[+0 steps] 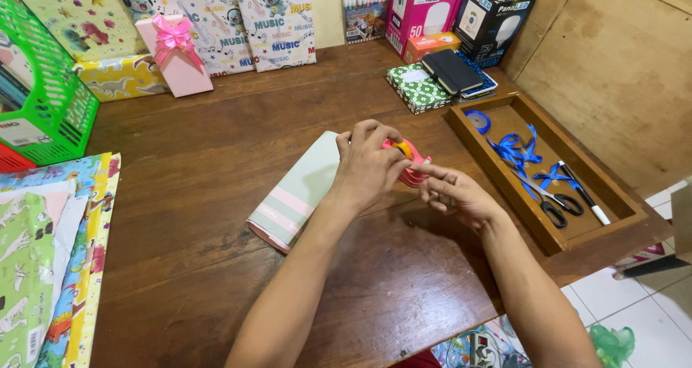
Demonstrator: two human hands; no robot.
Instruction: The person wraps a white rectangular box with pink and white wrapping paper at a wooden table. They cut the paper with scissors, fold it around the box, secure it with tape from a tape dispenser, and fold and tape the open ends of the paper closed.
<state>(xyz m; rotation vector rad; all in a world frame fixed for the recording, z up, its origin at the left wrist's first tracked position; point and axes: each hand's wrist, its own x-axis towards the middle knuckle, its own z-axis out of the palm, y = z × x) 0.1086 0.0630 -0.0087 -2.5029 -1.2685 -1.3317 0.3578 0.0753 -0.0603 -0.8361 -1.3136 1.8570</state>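
The left hand (369, 162) hides most of the pink tape dispenser (412, 167) (only its edge shows); the green basket (43, 98) and paper sheets (50, 267) run off frame.

A dark wooden bench (216, 166) fills the corner — tan board wall (620, 58) right, white floor tiles (620, 296) below.

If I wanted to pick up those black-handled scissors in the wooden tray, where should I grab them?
Probably by the black handle loops of the scissors, coming from above at the tray's near end. They lie flat with handles nearest, blades pointing away under blue ribbon; a pen lies close alongside.
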